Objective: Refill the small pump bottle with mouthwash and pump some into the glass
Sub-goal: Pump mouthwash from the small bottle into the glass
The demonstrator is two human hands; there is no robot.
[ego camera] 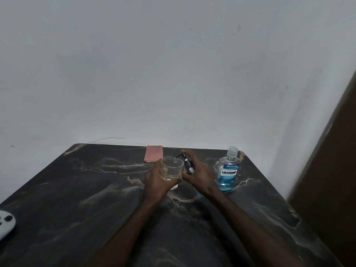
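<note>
Dark marble-look table (77, 189), glossy, pale veins. White rounded device (5, 222) at near left edge. Both bare forearms reach forward. Left hand (158, 182): fingers wrapped round clear glass (171, 168). Right hand (200, 176): fingers clamped on small pump bottle (187, 164), one fingertip atop black pump head, spout over glass rim. Further right, clear plastic mouthwash bottle (229, 170), upright, capped, blue liquid low. Folded pink cloth (153, 153) at far edge.

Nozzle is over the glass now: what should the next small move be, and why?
Probably press the pump head down. The right hand grips the pump bottle with its spout over the glass, which the left hand holds up to it, and no blue liquid shows in the glass.
</note>
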